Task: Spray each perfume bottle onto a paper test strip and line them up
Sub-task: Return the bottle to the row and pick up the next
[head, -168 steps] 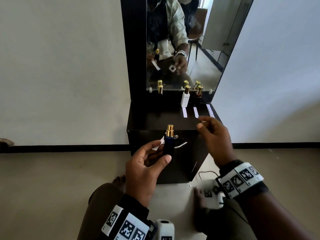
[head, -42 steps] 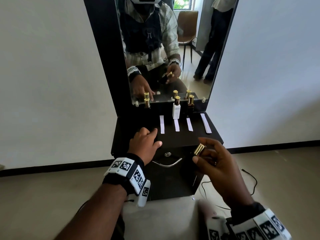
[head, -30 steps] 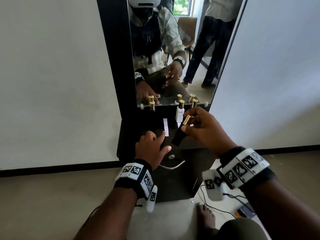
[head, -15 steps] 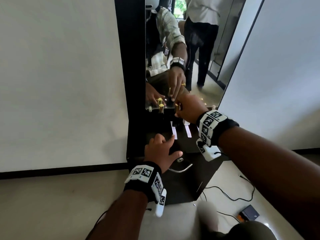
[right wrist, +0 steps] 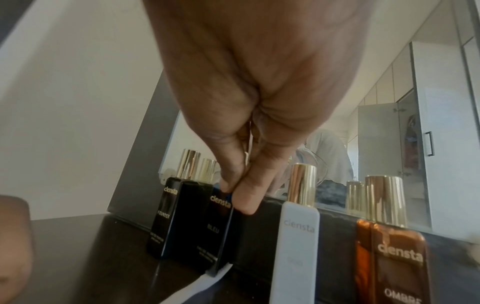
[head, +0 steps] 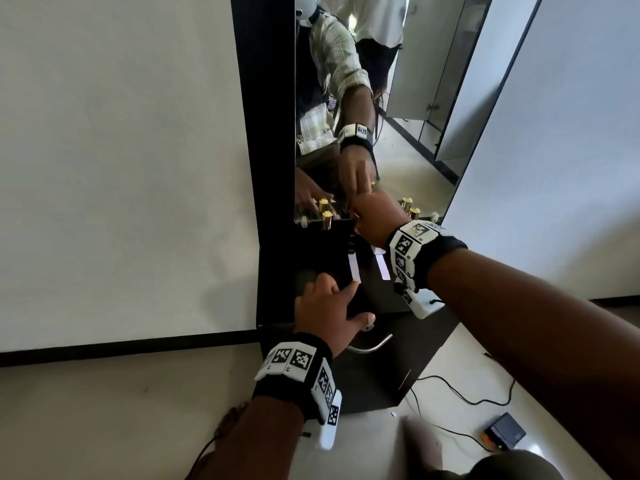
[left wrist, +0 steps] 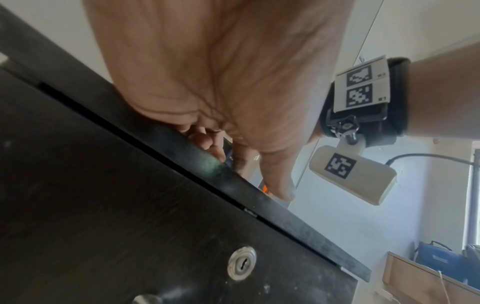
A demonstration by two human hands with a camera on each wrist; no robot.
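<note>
The right hand [right wrist: 241, 185], which a moment ago carried the dark bottle out in front of the desk, has now reached to the back row and is setting that BLEU bottle [right wrist: 221, 232] down against the mirror [head: 398, 98]. Its thumb and fingertips pinch the bottle's shoulder and neck; the base looks to be on the desk [head: 304, 265], just at the far end of a paper test strip [head: 353, 268]. To this hand's left stands the black FOUNDER bottle [right wrist: 168, 220], touching the one being placed; to its right, set apart, a white bottle [right wrist: 298, 236] and then the amber OMBRE bottle [right wrist: 397, 257], each gold-capped.

The left hand [head: 325, 306] has stayed nearer the front edge, fingers spread and relaxed on the desk top, one fingertip at the near end of the same strip, gripping nothing. A second strip [head: 382, 268] lies beside it, just under the right wrist.

With the fourth bottle back in line, I judge the spraying nearly or wholly finished; what remains is letting go and straightening the strips.

The desk is a small dark cabinet with a keyhole [left wrist: 241, 263] and metal handle [head: 370, 344]. Pale walls flank it, and cables trail over the tiled floor [head: 467, 393].
</note>
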